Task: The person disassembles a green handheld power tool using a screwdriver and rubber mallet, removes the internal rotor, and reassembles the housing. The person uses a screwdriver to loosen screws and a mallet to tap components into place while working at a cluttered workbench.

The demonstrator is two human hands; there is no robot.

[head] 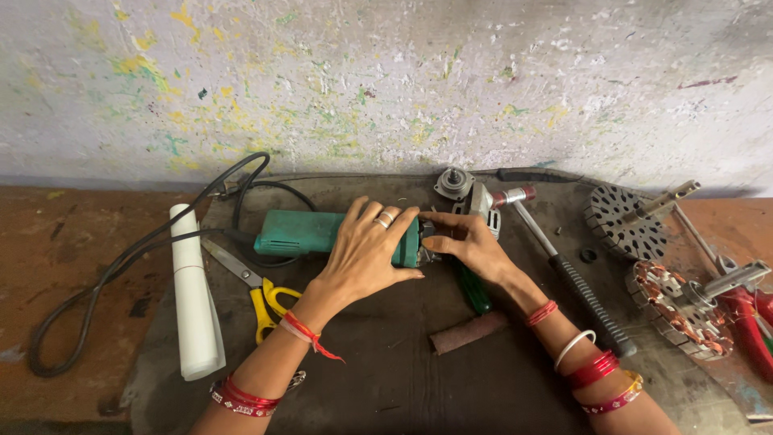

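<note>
A green angle-grinder body lies on its side on a dark mat, its black cord looping off to the left. My left hand rests over the grinder's right end, fingers wrapped on the housing. My right hand pinches at the grinder's open front end, fingertips on small metal parts there. Just behind my right hand sit the grey metal gear head and a round flange piece. A green-handled screwdriver pokes out from under my right wrist.
Yellow-handled scissors and a white rolled sheet lie left of my arms. A hammer with a black grip lies to the right, beside two motor stators with shafts. A brown tube lies near the front. A paint-spattered wall stands behind.
</note>
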